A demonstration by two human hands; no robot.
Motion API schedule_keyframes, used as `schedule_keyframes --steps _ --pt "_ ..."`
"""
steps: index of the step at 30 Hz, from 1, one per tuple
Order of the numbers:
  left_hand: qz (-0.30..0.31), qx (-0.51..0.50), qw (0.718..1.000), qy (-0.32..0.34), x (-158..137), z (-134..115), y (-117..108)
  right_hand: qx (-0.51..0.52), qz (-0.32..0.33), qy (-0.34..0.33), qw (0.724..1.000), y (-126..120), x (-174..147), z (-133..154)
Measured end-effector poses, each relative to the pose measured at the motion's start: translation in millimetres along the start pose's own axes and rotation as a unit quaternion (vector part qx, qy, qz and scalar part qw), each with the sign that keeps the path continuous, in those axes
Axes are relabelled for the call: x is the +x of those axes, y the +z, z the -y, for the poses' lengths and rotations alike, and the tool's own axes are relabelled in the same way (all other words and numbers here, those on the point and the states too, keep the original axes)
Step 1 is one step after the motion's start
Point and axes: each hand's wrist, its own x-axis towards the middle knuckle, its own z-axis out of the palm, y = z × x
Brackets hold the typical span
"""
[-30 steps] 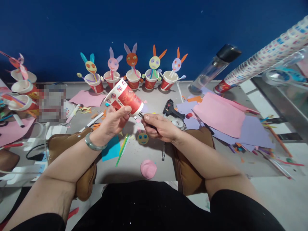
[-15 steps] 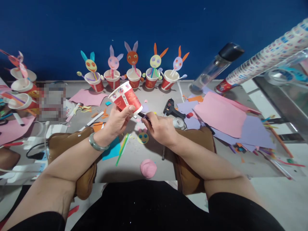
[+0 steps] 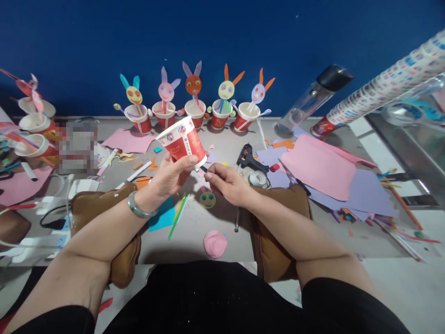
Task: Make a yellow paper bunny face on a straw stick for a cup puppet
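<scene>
A red and white paper cup is tilted above the table, its mouth toward the upper left. My left hand is closed around its lower side, thumb in front. My right hand pinches a slim dark-handled tool at the cup's base; its tip is hidden, and I cannot make out its exact kind. On the table below lies a yellow paper rabbit face with blue eyes. Closer to me are a pink paper disc and thin green and yellow strips.
Several cups with paper rabbits stand along the blue wall. A black glue gun lies beside a tape roll. Pink paper covers the right side, near a long cup stack. Brown cushions flank the work area.
The cup has turned slightly more upright in my left hand. My right hand has shifted a little down, and less of the dark tool shows now.
</scene>
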Motion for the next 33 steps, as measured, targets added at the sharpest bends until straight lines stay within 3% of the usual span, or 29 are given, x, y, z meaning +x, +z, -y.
schedule_keyframes --steps 9,15,18,21,24,26,29,31,33 --pt "0.03 -0.035 0.999 -0.014 1.3 -8.2 3.8 0.208 0.054 0.095 0.972 -2.8 2.6 2.9" --pt "0.016 -0.007 1.0 0.006 3.8 3.5 -7.1 0.263 0.076 0.15 0.95 -10.1 3.7 6.4" --pt "0.002 -0.007 1.0 0.011 5.4 6.9 -9.6 0.254 0.075 0.148 0.953 -10.5 4.2 5.6" --pt "-0.015 -0.011 1.0 0.0 6.9 9.1 -9.7 0.169 0.037 0.095 0.98 -8.8 3.2 3.3" --pt "-0.029 -0.022 0.999 -0.004 8.1 11.3 -8.8 -0.031 -0.05 0.01 0.998 -7.1 0.9 -0.3" --pt "-0.033 -0.027 0.999 -0.008 8.1 12.1 -7.3 -0.195 -0.108 -0.036 0.974 -6.4 -0.9 -3.4" --pt "-0.036 -0.027 0.999 -0.02 6.8 11.5 -3.9 -0.381 -0.155 -0.072 0.909 -6.1 -2.9 -7.6" --pt "-0.041 -0.026 0.999 -0.022 5.9 10.8 -2.0 -0.434 -0.163 -0.073 0.883 -6.2 -3.4 -8.8" --pt "-0.042 -0.023 0.999 -0.021 5.5 10.8 -1.4 -0.42 -0.159 -0.06 0.891 -6.5 -3.1 -8.0"
